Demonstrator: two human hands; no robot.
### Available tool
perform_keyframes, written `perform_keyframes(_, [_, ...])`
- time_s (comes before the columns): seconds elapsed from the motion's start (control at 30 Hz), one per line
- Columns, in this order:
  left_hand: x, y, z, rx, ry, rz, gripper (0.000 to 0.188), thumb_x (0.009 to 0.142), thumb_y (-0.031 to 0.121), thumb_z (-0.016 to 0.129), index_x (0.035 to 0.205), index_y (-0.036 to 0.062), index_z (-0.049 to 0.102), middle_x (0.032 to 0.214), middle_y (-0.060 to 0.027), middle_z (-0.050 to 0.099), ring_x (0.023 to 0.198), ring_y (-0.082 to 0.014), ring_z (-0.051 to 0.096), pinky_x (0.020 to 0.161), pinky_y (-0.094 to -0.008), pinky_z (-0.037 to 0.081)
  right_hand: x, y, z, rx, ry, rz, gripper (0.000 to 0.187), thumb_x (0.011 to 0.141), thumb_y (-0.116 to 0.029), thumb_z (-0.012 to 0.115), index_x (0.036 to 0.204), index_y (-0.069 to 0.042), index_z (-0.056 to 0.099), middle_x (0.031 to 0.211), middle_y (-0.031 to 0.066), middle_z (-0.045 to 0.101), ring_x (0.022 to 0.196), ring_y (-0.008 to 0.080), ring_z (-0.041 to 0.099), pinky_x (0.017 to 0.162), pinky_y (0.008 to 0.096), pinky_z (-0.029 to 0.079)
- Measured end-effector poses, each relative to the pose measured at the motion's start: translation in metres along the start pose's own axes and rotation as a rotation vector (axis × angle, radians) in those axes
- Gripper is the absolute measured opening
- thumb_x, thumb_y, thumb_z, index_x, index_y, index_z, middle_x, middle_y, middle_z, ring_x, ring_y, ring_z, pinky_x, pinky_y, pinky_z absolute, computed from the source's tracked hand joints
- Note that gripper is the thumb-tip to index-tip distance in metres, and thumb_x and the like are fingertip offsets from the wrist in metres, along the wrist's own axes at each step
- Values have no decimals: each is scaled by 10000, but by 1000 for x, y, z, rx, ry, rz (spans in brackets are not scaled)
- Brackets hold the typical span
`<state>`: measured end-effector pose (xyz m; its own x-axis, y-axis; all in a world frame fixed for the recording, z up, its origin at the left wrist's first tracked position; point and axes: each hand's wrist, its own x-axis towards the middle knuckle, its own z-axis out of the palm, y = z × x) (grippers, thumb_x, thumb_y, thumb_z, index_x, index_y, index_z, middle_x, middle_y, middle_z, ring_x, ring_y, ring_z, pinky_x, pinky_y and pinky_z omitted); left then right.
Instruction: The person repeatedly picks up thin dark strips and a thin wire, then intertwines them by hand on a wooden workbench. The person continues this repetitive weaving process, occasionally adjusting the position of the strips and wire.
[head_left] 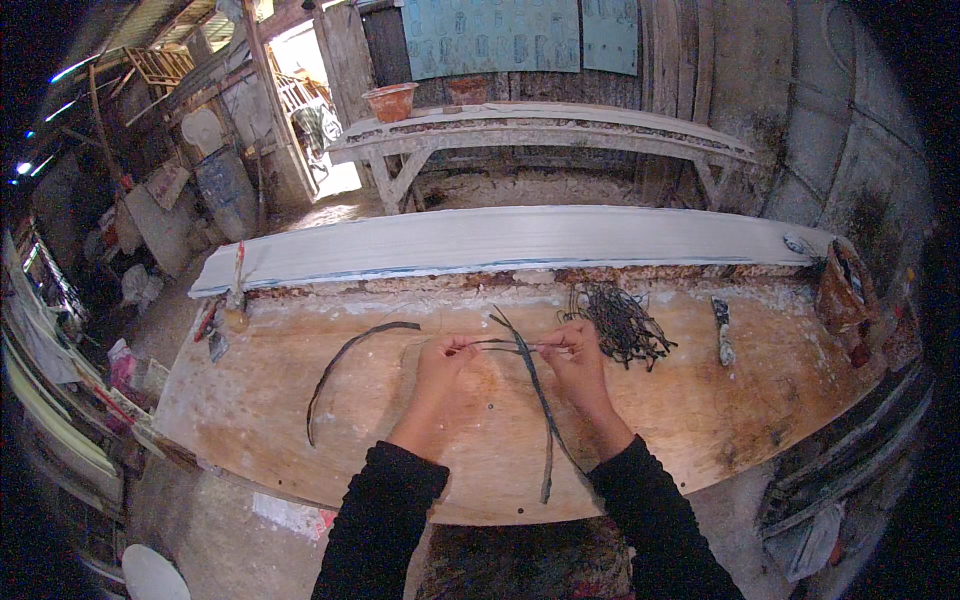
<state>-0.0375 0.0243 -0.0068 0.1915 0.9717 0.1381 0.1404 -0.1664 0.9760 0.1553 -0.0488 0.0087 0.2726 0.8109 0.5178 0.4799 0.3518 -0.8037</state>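
Note:
My left hand (pixel 440 372) and my right hand (pixel 580 375) are raised over the wooden tabletop (pixel 400 460), fingertips pinched. Stretched between them is a thin dark strip (pixel 497 345), which looks doubled into two strands. Longer dark strips (pixel 538 385) cross close to the right hand and run down toward the near edge; whether they join the held one I cannot tell. Left of the left hand, a single curved black strip (pixel 345 370) lies on the wood. A tangled bundle of dark cords (pixel 625 325) rests just beyond the right hand.
A long white board (pixel 500 240) spans the table's far side. At left stands a brush (pixel 237 290); at right lie a paint-smeared tool (pixel 722 330) and a brown bag-like container (pixel 845 295). Behind, a white bench (pixel 560 125) carries an orange pot (pixel 390 102).

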Motion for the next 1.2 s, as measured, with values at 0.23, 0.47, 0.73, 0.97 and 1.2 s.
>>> perform_keyframes(0.23, [10, -19, -10, -150, 199, 2, 114, 718, 98, 635, 809, 29, 624, 671, -6, 583, 568, -62, 495, 507, -197, 385, -19, -29, 18, 492, -740, 210, 151, 742, -114, 630, 879, -52, 619, 1049, 84, 462, 1016, 188, 434, 830, 293, 377])
perform_keyframes(0.47, [6, -15, -4, -166, 184, 38, 71, 728, 42, 613, 793, 15, 603, 673, -11, 583, 573, -61, 498, 506, -199, 390, -17, -45, 10, 594, -727, 168, 140, 723, -95, 642, 844, -24, 632, 1028, 83, 501, 983, 173, 464, 826, 281, 378])
perform_keyframes(0.73, [-4, -11, 6, -158, -130, 39, 61, 748, 37, 611, 797, 9, 588, 706, -16, 589, 627, -66, 514, 571, -192, 409, -10, -34, 6, 556, -472, 255, 80, 693, -13, 642, 714, -33, 567, 781, 22, 581, 768, 116, 539, 713, 242, 407])
perform_keyframes(0.97, [-24, 10, 15, -211, -702, 120, 89, 747, 67, 634, 782, 25, 564, 725, 25, 535, 649, -62, 487, 591, -216, 408, 3, 9, 8, 336, 0, 252, 45, 745, -63, 598, 760, -54, 557, 676, -30, 519, 630, 63, 444, 587, 211, 368])
perform_keyframes(1.2, [-36, 28, 14, -458, -718, -90, 109, 761, 88, 626, 788, 44, 531, 722, 32, 507, 640, -47, 469, 586, -197, 392, 5, 11, 10, 256, 148, 233, 122, 797, -73, 539, 909, -63, 589, 710, -9, 530, 652, 83, 454, 610, 232, 385])
